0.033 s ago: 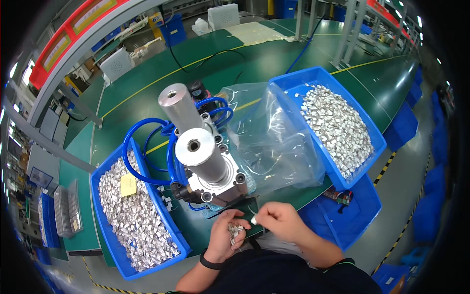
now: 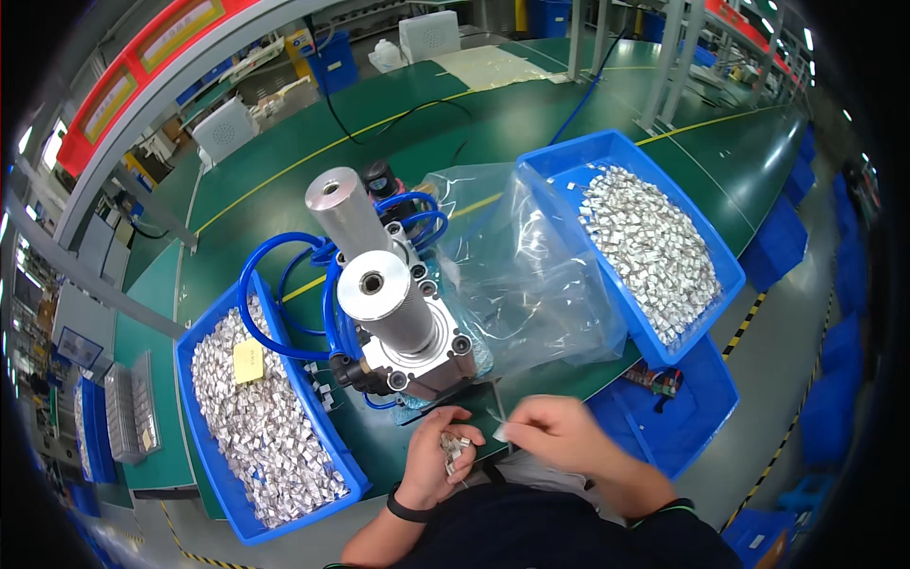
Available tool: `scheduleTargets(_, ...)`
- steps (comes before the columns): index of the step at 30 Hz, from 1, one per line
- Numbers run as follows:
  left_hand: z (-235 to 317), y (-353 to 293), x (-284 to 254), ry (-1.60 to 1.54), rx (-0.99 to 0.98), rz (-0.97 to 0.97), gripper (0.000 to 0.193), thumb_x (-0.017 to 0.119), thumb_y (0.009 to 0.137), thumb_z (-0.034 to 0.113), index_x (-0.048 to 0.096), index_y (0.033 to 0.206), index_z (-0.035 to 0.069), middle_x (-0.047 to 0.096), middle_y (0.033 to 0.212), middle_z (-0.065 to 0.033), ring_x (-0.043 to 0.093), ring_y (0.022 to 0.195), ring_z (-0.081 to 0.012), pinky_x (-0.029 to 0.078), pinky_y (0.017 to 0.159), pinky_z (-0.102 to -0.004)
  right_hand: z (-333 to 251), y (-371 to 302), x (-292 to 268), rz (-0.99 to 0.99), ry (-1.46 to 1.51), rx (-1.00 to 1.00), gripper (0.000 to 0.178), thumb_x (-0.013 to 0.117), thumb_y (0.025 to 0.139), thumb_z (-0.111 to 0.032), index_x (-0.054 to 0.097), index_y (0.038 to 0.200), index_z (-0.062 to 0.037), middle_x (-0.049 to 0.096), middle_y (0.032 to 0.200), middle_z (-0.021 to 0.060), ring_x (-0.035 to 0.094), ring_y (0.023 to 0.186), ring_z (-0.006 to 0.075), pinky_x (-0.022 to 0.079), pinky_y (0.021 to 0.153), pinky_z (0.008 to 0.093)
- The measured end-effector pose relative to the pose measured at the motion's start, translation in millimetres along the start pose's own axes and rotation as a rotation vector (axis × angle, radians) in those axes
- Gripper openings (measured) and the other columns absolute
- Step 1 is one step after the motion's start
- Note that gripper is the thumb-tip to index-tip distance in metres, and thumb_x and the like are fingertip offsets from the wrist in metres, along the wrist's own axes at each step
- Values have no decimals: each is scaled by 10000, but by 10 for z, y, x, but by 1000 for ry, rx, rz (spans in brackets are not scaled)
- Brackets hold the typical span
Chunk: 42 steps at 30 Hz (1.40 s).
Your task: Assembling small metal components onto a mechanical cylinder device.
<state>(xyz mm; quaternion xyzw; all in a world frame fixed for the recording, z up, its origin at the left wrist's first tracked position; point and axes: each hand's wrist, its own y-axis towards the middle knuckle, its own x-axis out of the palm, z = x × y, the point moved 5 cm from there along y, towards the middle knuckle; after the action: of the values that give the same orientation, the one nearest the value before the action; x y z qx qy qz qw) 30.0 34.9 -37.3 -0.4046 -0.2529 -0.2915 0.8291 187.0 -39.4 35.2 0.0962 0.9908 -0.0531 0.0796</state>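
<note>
My left hand [image 2: 431,465] is cupped around a small clutch of white and silver pieces with thin leads [image 2: 455,449], palm turned up. Just to its right, my right hand [image 2: 555,431] pinches one small white piece [image 2: 500,433] between thumb and finger, and a thin lead seems to rise from it. The two hands are apart. Directly beyond them stands a metal pneumatic press [image 2: 417,351] with two upright cylinders and blue air hoses [image 2: 248,284]. The press's lower front is partly hidden from above.
At left, a blue bin [image 2: 194,417] holds a heap of similar pieces with a yellow note [image 2: 248,361] on top. Another filled blue bin [image 2: 569,156] stands at right beside a clear plastic bag [image 2: 531,275]. Below it sits a blue tray [image 2: 682,427]. Several loose pieces [image 2: 325,394] lie near the press.
My right hand has shifted slightly to the right with the small white piece, away from my left hand. My left hand stays in place.
</note>
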Motion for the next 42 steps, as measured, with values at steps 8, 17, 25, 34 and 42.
scheduleTargets(8,18,-44,171,-36,20,-105,311,372,1012,316,454,1143,46,627,793,-165,408,430,-123,281,323,-222,-74,-157,-102,202,-320,-30,312,726,834,-310,667,968,-34,615,772,109,633,682,258,501,615,358)
scheduleTargets(17,94,-108,193,156,-23,-101,399,380,1007,370,376,1271,71,623,789,-181,389,414,-114,272,330,-216,-160,51,280,-49,-570,-346,162,688,837,-195,705,930,-63,592,874,83,595,817,249,486,718,349)
scheduleTargets(25,136,-91,164,149,13,-98,381,397,1009,330,362,1271,56,633,857,-230,398,411,-116,269,325,-219,15,158,206,83,-304,-180,135,697,852,-144,687,878,-12,616,793,59,598,697,169,479,625,297)
scheduleTargets(34,21,-49,2,47,11,-56,309,428,1007,242,408,1183,-11,651,912,-260,440,417,-112,288,312,-214,366,307,174,72,191,274,270,674,906,-202,672,932,66,661,777,43,567,697,53,462,606,222)
scheduleTargets(42,8,-34,-13,95,8,-31,296,421,1008,264,441,1142,1,642,910,-288,412,397,-128,297,325,-221,355,325,178,75,269,283,268,666,914,-190,658,973,71,663,828,41,573,728,54,466,632,215)
